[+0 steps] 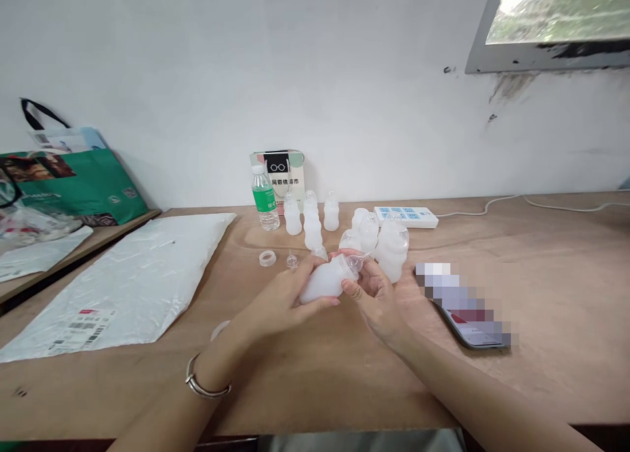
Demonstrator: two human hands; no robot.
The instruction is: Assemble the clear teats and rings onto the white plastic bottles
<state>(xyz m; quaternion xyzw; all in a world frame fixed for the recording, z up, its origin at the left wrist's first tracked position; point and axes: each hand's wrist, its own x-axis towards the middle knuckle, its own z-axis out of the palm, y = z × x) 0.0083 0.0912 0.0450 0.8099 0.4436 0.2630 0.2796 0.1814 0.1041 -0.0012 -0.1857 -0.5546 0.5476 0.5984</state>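
Note:
A frosted white baby bottle [321,281] lies tilted between my hands just above the table, its neck pointing up and right. My left hand [290,293] is wrapped round its body. At the neck, my right hand [375,300] has its fingers closed about the clear bottle nipple [355,262]. Beyond my left hand lie a white collar ring [267,258] and a loose clear nipple [292,260]. A pale round piece [219,330] is partly hidden by my left forearm. Several baby bottles [312,230] stand behind, and more bottles [392,250] cluster past my right hand.
At the back are a water bottle [266,203], a paper bag [295,170] and a white power strip [408,217]. A phone [465,311] lies on the right. A white mailing bag [132,281] covers the left, with a green bag [98,183] beyond.

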